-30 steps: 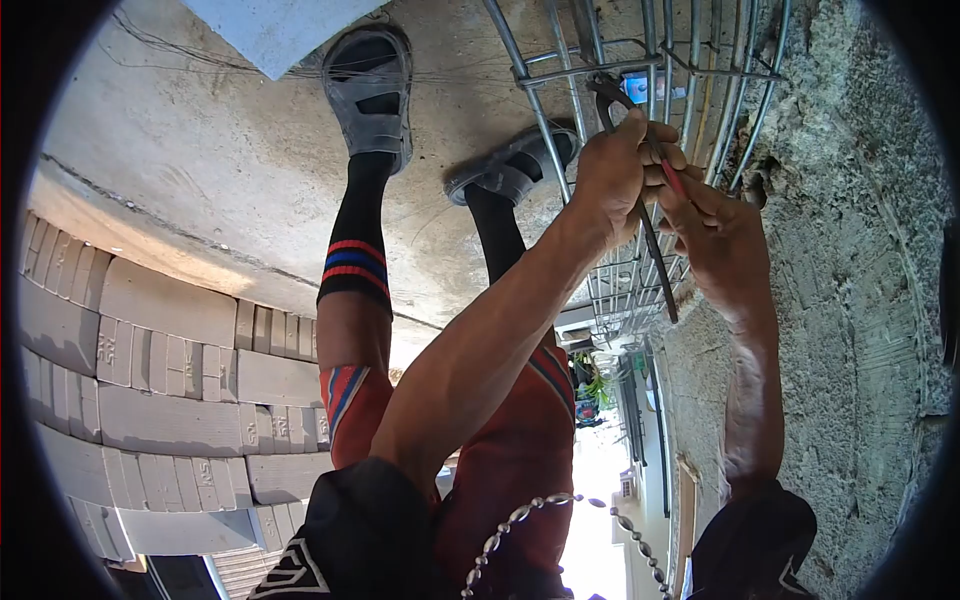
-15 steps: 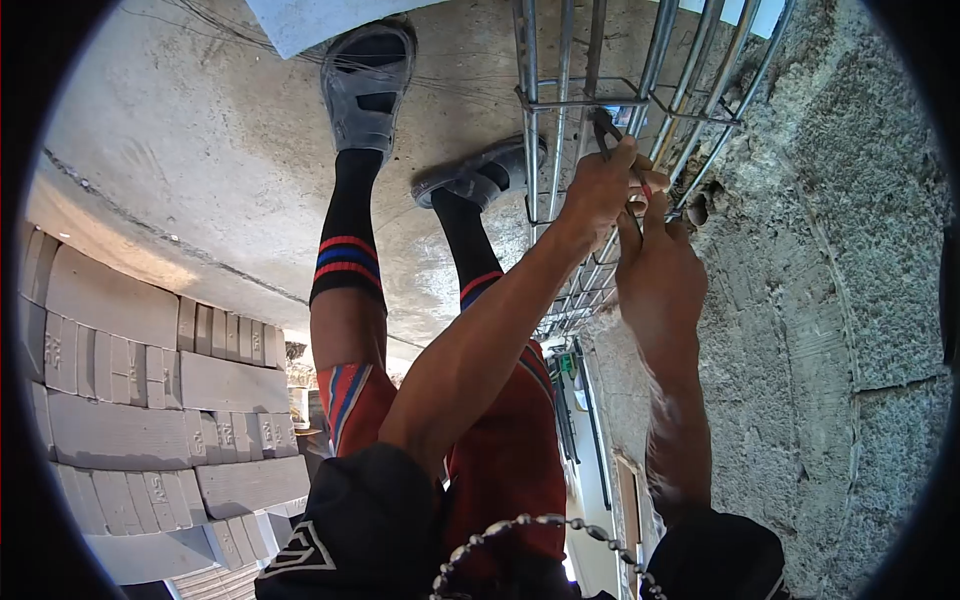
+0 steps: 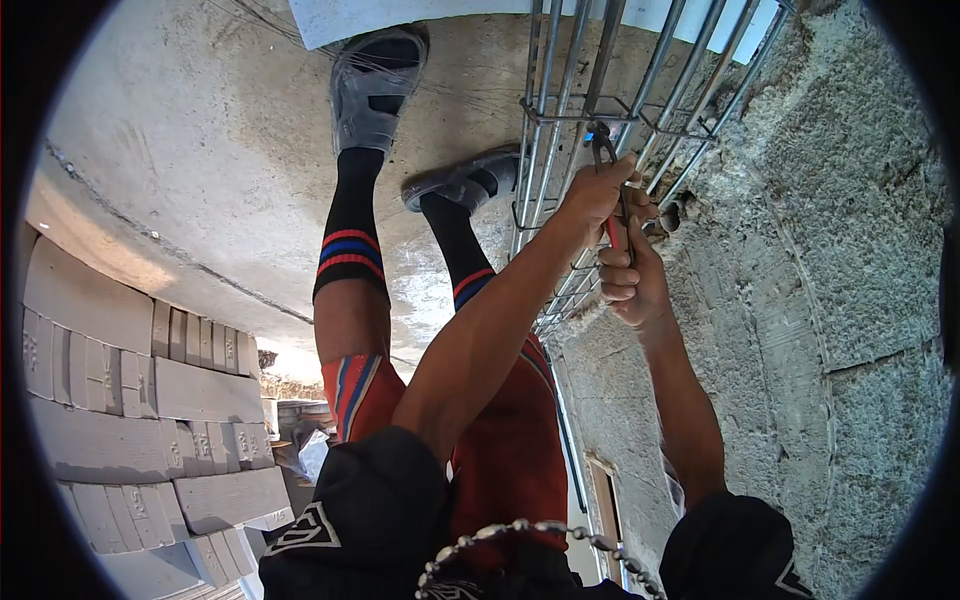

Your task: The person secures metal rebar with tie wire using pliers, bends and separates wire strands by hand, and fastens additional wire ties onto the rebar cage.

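Observation:
A pair of dark pincers (image 3: 602, 150) with a red grip is in my hands beside the wire-tied metal bars (image 3: 590, 80). My left hand (image 3: 597, 196) is closed around the upper handles, just below the jaws. Lower down, my right hand (image 3: 635, 275) wraps its fingers round the handle ends, near the red part. The jaws point up toward a crosswise tie of the bar cage. Whether they touch a bar or wire I cannot tell.
A rough concrete block wall (image 3: 800, 300) rises on the right. My sandalled feet stand on the concrete floor (image 3: 200, 150). Thin wires (image 3: 270, 25) and a pale sheet (image 3: 400, 12) lie at the top. Stacked grey blocks (image 3: 100, 380) fill the lower left.
The view has shifted, with more wall showing. The pincer handles have come closer together. My right hand has moved from the red part to a fuller grip round the handle ends.

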Available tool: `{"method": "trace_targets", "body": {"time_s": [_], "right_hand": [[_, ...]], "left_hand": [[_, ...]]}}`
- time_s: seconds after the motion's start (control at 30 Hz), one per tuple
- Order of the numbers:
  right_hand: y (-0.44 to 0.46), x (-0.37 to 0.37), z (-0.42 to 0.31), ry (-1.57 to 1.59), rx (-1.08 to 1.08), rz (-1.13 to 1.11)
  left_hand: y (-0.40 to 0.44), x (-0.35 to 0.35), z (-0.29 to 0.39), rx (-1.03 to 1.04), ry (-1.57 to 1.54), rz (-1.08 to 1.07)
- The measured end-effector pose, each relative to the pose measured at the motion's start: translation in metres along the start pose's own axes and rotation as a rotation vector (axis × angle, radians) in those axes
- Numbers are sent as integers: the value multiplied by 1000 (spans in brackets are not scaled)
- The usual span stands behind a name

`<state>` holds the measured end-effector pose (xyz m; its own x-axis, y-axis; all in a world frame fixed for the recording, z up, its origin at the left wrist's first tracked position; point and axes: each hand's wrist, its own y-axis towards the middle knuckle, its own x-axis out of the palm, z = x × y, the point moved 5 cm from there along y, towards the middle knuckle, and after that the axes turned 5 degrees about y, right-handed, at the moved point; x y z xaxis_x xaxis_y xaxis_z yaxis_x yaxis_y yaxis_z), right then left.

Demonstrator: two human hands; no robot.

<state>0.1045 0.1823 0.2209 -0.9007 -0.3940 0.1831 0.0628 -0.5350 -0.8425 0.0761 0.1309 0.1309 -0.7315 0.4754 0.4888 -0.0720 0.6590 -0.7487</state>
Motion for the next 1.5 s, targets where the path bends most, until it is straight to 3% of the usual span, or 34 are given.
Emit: {"method": "trace_targets", "body": {"time_s": [0.1,0.13,0.23,0.27,0.37,0.4,0.53,0.6,0.7,0.77,0.87,0.97,1.0,1.1,1.13,1.23,1.27,1.37,1.43,1.5], "right_hand": [[17,-6,20,-54,-162,48],[24,-2,27,-177,-228,143],[54,18,56,-329,-458,409],[63,16,69,-278,-511,397],[107,21,72,-156,-645,252],[113,21,76,-104,-649,222],[73,16,69,-27,-488,191],[36,12,44,152,-266,-31],[6,13,10,94,-70,-23],[-7,4,-5,-371,-144,351],[-24,43,-26,-1609,-472,822],[-28,66,-14,-2372,-356,911],[-23,68,-12,-2403,-352,1076],[-14,73,-11,-2432,-288,1259],[-11,69,-12,-2493,-343,1228],[-7,70,-25,-2242,-115,1070],[-13,66,-21,-1599,-112,1019],[-13,48,-13,-872,-37,752],[-9,32,-6,-567,-55,544],[-4,13,-2,-311,-45,317]], "left_hand": [[-4,-11,14,10,252,100],[-7,-17,26,133,384,151],[-5,-33,47,89,599,10],[-7,-37,53,-13,608,41],[-8,-44,73,-61,824,-40],[-9,-47,70,-87,769,-36],[-7,-38,54,-188,559,-64],[-5,-17,36,-123,477,62],[4,-2,24,-27,391,204],[-1,4,25,-2,357,293],[23,-5,16,130,445,376],[24,4,9,173,305,394],[23,7,11,157,282,421],[21,7,10,194,299,450],[26,7,18,164,317,441],[8,5,5,9,301,396],[-4,6,8,-10,273,345],[-14,5,13,-65,145,146],[-14,3,7,-76,10,55],[-11,-3,11,-55,142,133]]}}
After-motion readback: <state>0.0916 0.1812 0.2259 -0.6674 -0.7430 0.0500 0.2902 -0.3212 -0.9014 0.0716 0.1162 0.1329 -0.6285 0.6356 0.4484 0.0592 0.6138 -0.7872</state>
